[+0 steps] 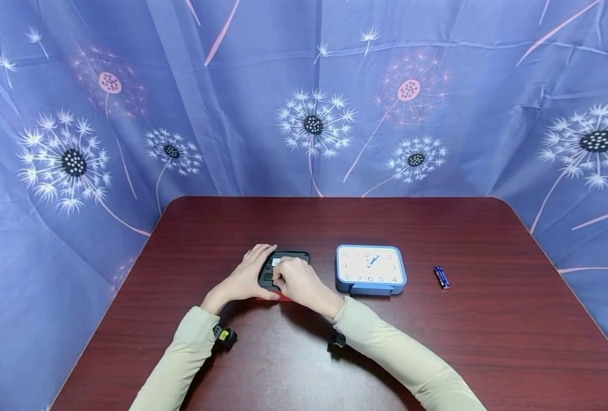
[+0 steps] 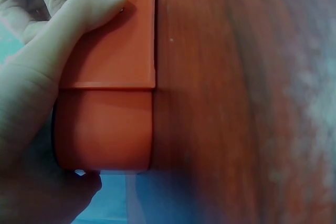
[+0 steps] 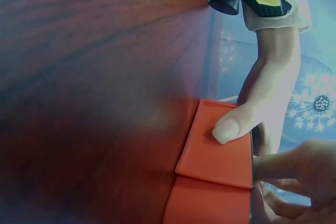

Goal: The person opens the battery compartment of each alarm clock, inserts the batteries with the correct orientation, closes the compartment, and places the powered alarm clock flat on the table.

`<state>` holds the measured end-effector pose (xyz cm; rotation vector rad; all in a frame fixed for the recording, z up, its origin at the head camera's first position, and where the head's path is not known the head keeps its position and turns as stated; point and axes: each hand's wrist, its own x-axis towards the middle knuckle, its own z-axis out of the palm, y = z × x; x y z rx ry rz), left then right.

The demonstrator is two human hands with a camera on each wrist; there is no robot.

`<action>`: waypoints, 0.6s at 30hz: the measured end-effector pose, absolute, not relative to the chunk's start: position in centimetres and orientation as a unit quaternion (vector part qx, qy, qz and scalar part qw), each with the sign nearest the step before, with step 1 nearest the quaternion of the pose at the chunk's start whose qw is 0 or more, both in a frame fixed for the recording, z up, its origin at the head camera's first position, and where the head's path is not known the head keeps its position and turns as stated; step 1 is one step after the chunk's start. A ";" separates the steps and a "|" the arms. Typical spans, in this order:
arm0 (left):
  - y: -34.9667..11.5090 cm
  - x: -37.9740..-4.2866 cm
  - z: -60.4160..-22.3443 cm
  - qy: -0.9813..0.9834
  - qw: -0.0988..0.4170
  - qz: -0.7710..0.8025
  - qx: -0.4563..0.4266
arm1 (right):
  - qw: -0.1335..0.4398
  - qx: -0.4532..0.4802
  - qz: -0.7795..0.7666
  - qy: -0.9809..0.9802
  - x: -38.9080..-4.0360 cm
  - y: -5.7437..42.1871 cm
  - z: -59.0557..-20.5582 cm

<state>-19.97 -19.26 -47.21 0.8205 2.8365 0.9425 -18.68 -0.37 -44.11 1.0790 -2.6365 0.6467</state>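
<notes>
A red clock (image 2: 107,129) with a black back lies face down on the table, left of centre. My left hand (image 1: 239,279) grips its left end, fingers along the far side and the thumb on the red near side, over a flat flap (image 3: 210,163). Above the back is my right hand (image 1: 300,279), its fingers bent down at a dark recess (image 1: 269,276) beside a white label. Whether those fingertips pinch anything I cannot tell, as the hand itself hides them. In the right wrist view the right hand's fingers (image 3: 299,169) reach in at the black edge.
Right of the hands a blue alarm clock (image 1: 370,265) lies with its white dial up. Farther right are blue batteries (image 1: 441,277) side by side. The dark red wooden table (image 1: 488,342) ends at a blue dandelion-print curtain (image 1: 252,114) behind and at both sides.
</notes>
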 end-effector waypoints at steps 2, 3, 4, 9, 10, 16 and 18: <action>-19.3 -19.9 -47.1 0.914 0.024 0.308 0.264 | 0.094 0.324 0.229 -0.913 -18.6 -0.4 -44.0; -19.3 -19.9 -47.1 0.913 0.025 0.310 0.263 | 0.088 0.301 0.232 -0.921 -18.6 -0.4 -43.9; -19.3 -19.9 -47.1 0.913 0.026 0.311 0.262 | 0.084 0.282 0.235 -0.927 -18.5 -0.4 -43.9; -19.3 -19.9 -47.1 0.917 0.033 0.307 0.253 | 0.073 0.244 0.246 -0.935 -18.4 -0.2 -44.1; -19.3 -19.9 -47.1 0.918 0.033 0.305 0.253 | 0.073 0.245 0.246 -0.935 -18.3 -0.2 -44.1; -19.2 -19.8 -46.9 0.915 0.030 0.308 0.258 | 0.083 0.258 0.227 -0.935 -18.2 -0.2 -43.9; -19.1 -19.8 -46.8 0.915 0.030 0.309 0.258 | 0.088 0.269 0.217 -0.934 -18.1 -0.2 -43.9</action>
